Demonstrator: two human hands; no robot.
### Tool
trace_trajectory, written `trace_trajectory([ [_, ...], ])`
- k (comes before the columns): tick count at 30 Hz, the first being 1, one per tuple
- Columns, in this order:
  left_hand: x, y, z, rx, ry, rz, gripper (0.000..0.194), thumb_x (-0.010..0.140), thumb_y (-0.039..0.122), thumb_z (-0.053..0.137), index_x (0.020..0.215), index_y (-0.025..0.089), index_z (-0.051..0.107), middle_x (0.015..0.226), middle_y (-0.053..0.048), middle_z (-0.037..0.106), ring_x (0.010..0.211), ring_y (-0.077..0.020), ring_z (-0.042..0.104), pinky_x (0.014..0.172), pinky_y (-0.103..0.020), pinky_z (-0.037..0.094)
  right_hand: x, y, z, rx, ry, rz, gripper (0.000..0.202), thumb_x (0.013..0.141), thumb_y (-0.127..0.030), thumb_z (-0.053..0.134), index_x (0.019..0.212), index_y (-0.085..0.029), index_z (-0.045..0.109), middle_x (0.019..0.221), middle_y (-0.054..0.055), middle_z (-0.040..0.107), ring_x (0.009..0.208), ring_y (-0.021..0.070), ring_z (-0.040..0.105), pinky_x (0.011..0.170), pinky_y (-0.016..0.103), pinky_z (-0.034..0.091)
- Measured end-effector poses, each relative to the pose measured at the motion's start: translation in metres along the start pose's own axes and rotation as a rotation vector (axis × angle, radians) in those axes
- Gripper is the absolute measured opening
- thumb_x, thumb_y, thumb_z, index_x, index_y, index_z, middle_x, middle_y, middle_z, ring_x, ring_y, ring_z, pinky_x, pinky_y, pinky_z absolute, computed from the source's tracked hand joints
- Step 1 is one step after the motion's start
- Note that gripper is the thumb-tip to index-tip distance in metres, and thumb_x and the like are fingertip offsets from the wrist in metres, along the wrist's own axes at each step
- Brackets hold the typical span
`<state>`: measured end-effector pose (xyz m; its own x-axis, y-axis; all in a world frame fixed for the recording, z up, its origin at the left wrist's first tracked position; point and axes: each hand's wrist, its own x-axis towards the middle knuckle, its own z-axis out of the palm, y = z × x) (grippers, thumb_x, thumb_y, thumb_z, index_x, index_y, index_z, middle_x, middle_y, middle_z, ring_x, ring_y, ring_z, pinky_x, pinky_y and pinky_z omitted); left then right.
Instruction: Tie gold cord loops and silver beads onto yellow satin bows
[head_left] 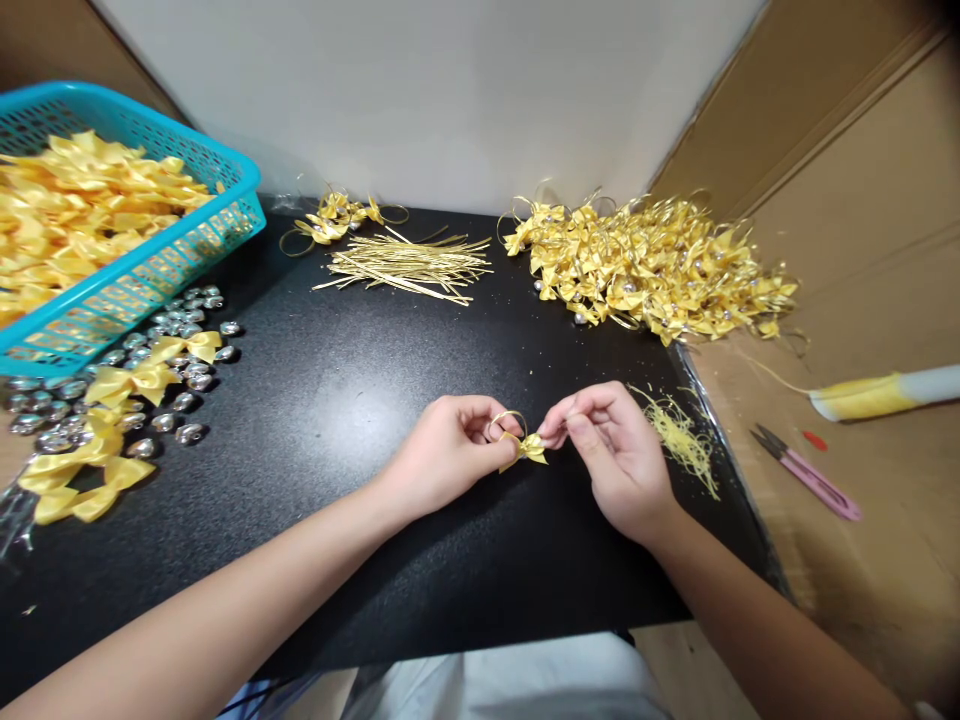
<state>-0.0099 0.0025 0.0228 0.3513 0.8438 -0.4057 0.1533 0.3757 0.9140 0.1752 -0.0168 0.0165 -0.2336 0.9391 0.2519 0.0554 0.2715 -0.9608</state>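
So the yellow bow [533, 449] is right in the middle of things, held just above the black table [315, 560], near the front edge. Left hand [450, 452] has it pinched between thumb and fingers by its left end, and a thin gold loop [511, 414] sticks up from around that spot. Right hand [619, 460] is at the bow's other end, fingers curled and the thumb close to the index finger. Can't really tell if those tips have something between them, it's too small to make out.

Over on the left there's a blue basket [253, 180] loaded with yellow bows, and beside it a scatter of silver bells [190, 433] with a few loose bows [135, 381] lying on and around them. Toward the back of the table is a heap of straight gold ties [412, 267], with a small bunch of looped bows [334, 217] just behind it. The big pile of looped bows [645, 270] is at the back right.

Past the right hand there's a little tangle of yellow thread bits [684, 437]. Off the table's right side, on the brown surface, I see pink-handled snips [817, 484], a small red piece [814, 440] and a yellow-and-white roll [862, 396].
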Motion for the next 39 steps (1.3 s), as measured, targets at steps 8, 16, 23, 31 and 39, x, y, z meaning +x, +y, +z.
trace_trajectory([
  [8,-0.001,0.000,-0.001,0.031,-0.018,0.008,0.018,0.069,0.028,0.064,0.076,0.012,0.062,0.064,0.003,0.057,0.057,-0.0053,0.048,0.055,-0.016,0.036,-0.001,0.002,-0.006,-0.163,-0.172,-0.065,0.008,0.098,-0.017,0.047,0.099,-0.024,0.051,0.098,0.002,0.070,0.083,0.0106,0.067,0.076,0.026,0.054],
  [16,0.002,-0.003,-0.001,0.063,-0.029,0.033,0.016,0.071,0.028,0.063,0.072,0.013,0.058,0.062,0.004,0.051,0.056,-0.0054,0.046,0.053,-0.017,0.036,0.001,0.000,-0.001,0.060,-0.048,-0.004,0.008,0.098,-0.018,0.046,0.094,-0.024,0.051,0.082,-0.003,0.063,0.069,0.0073,0.062,0.066,0.021,0.053],
  [23,-0.005,0.006,-0.013,0.487,0.386,0.413,0.035,0.072,0.032,0.071,0.099,0.017,0.055,0.080,0.003,0.050,0.056,-0.0051,0.042,0.053,-0.019,0.036,0.006,-0.001,-0.004,-0.189,-0.083,-0.145,0.008,0.091,-0.015,0.057,0.087,-0.021,0.059,0.100,0.004,0.061,0.095,0.0141,0.059,0.077,0.027,0.048],
  [31,0.000,0.006,-0.007,0.268,-0.189,0.375,0.022,0.086,0.035,0.061,0.086,0.015,0.068,0.084,-0.003,0.063,0.063,-0.0070,0.049,0.059,-0.020,0.039,0.014,0.007,0.000,-0.093,-0.003,-0.136,0.006,0.091,-0.019,0.060,0.086,-0.023,0.061,0.095,0.002,0.057,0.088,0.0133,0.055,0.072,0.027,0.043],
  [39,0.006,-0.005,-0.010,-0.260,-0.155,0.100,0.030,0.066,0.036,0.081,0.067,0.012,0.063,0.061,0.002,0.058,0.055,-0.0050,0.047,0.055,-0.017,0.036,0.013,0.007,-0.002,-0.153,-0.061,-0.174,0.011,0.093,-0.021,0.056,0.082,-0.022,0.056,0.085,0.001,0.055,0.083,0.0141,0.054,0.074,0.029,0.044],
])
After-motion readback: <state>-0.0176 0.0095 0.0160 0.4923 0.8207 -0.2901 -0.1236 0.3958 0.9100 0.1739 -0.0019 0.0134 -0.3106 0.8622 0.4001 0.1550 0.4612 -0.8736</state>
